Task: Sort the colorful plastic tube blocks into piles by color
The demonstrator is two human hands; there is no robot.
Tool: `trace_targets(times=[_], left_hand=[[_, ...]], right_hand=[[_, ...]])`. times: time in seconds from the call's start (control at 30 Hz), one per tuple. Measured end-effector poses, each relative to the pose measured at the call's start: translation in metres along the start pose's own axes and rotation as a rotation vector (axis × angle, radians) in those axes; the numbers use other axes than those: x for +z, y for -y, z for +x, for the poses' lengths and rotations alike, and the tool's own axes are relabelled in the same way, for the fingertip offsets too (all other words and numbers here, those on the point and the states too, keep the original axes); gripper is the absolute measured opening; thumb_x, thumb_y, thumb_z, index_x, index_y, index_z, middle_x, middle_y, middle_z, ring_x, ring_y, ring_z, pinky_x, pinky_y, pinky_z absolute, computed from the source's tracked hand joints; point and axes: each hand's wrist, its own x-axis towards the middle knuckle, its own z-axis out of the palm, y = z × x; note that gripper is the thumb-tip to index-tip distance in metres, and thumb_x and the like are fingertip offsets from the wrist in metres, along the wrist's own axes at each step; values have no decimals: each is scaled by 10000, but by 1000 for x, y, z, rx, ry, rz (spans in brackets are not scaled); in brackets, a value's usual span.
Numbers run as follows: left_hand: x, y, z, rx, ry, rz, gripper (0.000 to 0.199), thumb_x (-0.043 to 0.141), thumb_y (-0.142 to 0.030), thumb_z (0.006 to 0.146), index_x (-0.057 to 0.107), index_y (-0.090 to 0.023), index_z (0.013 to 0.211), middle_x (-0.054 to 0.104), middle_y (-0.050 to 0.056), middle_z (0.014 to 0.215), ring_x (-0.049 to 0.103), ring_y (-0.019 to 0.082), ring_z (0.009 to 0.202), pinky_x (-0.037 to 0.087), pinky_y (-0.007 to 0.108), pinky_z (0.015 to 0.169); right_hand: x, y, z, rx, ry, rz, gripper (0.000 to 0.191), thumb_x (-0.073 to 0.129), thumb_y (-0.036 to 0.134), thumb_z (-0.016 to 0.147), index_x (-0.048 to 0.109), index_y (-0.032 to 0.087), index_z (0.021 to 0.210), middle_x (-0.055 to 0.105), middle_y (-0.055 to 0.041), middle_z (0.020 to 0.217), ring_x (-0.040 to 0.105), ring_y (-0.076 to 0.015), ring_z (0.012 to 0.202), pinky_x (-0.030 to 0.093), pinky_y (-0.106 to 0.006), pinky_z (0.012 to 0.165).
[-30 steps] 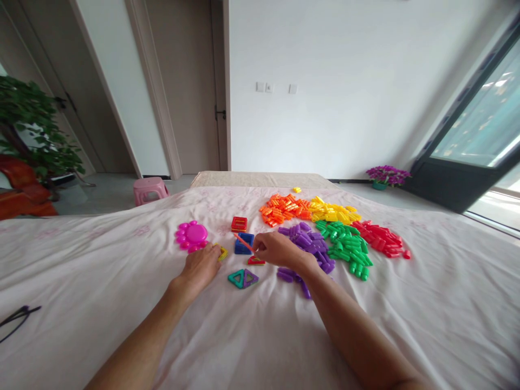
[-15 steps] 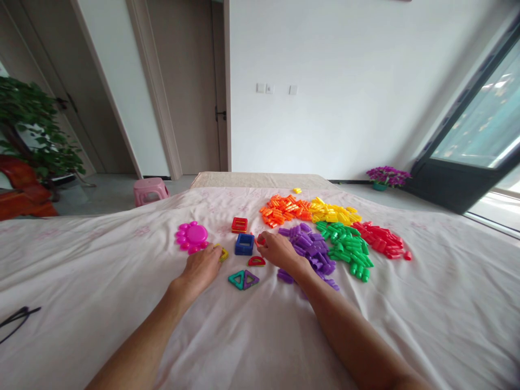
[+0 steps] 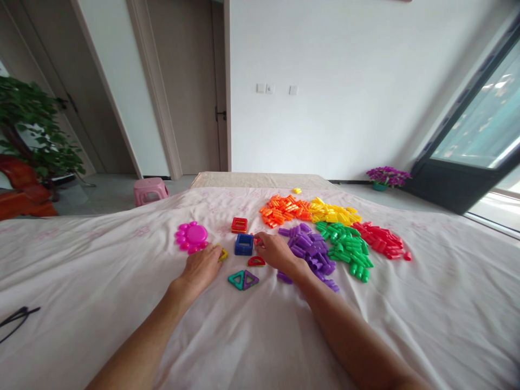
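Observation:
My left hand (image 3: pixel 203 265) rests on the cloth with its fingers closed at a yellow magnetic tile (image 3: pixel 223 252). A magenta flower-shaped piece (image 3: pixel 196 234) lies just beyond that hand. My right hand (image 3: pixel 277 251) is beside a blue stack of square magnetic tiles (image 3: pixel 244 245), its fingers closed on an orange-red magnetic tile (image 3: pixel 255 240) that they mostly cover. Behind the blue stack sits a red square tile stack (image 3: pixel 239 225). A red half-round tile (image 3: pixel 256 261) lies in front. Nearer me, a teal triangle tile (image 3: pixel 236 279) and a purple triangle tile (image 3: pixel 251 279) lie side by side.
Piles of plastic pieces lie to the right: purple (image 3: pixel 311 249), orange (image 3: pixel 284 210), yellow (image 3: pixel 331 211), green (image 3: pixel 349 244) and red (image 3: pixel 379 239). Dark-framed glasses (image 3: pixel 20 319) lie at the left edge. A pink stool (image 3: pixel 151 189) stands beyond the cloth (image 3: pixel 260 336).
My right hand has shifted slightly left, closer to the blue stack, with the orange-red tile. My left hand has stayed almost still.

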Motion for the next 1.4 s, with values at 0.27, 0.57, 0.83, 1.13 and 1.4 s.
trace_targets(times=[0.27, 0.57, 0.83, 1.13, 1.4], left_hand=[[0, -1, 1, 1, -7, 27, 244, 501, -231, 913, 611, -179, 1125, 644, 122, 1193, 655, 269, 1055, 503, 352, 793], [6, 1, 3, 28, -31, 18, 246, 495, -226, 922, 610, -176, 1134, 647, 117, 1189, 652, 277, 1067, 512, 364, 794], [11, 2, 6, 59, -44, 19, 255, 486, -204, 923, 602, -177, 1149, 652, 115, 1174, 654, 268, 1070, 505, 337, 773], [12, -1, 7, 43, -53, 35, 239, 430, -208, 944, 598, -182, 1113, 647, 116, 1159, 665, 245, 1031, 501, 321, 756], [15, 0, 9, 60, -65, 23, 249, 424, -207, 943, 599, -183, 1119, 648, 116, 1149, 663, 250, 1019, 496, 332, 752]], right_hand=[[9, 1, 0, -73, -11, 126, 525, 556, 155, 843, 564, 199, 1366, 738, -74, 1151, 680, -233, 1073, 486, -297, 889], [8, 3, -2, -71, -12, 118, 560, 565, 159, 837, 542, 195, 1396, 734, -84, 1167, 676, -255, 1089, 496, -332, 909], [8, 3, -2, -78, 3, 79, 570, 538, 178, 846, 527, 168, 1415, 722, -114, 1187, 676, -270, 1087, 505, -364, 908], [12, 10, -7, -91, 10, -29, 610, 487, 159, 855, 458, 157, 1464, 668, -141, 1274, 656, -255, 1109, 476, -332, 892], [15, 8, -7, -94, 18, -31, 620, 473, 186, 873, 424, 171, 1490, 644, -137, 1304, 647, -254, 1111, 467, -328, 880]])
